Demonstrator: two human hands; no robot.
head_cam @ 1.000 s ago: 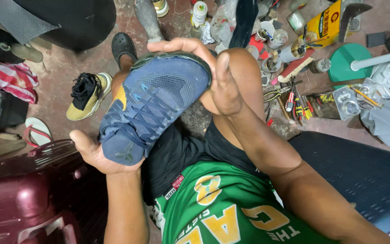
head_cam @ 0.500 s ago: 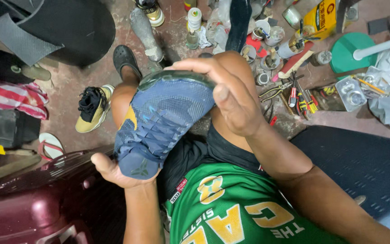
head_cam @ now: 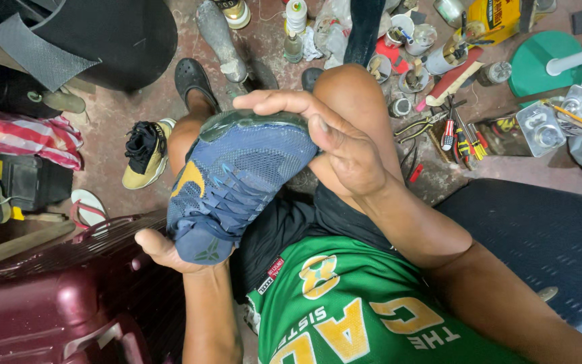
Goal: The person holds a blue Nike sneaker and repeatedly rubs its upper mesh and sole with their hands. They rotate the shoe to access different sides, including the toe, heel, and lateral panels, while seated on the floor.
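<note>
Two hands hold one blue sneaker over the person's lap and raised knees. Head view: the right hand caps the toe end, fingers pressed together along the grey sole edge, thumb on the mesh upper; the left hand cups the heel from below, fingers curled shut on it. To work the toe seam well, it seems best to keep the heel braced in the left palm and press evenly along the edge. Open room is scant: a maroon case lies just beside the left wrist, a yellow-soled shoe sits on the floor nearby, and tools and pliers crowd the floor beyond the right knee.
</note>
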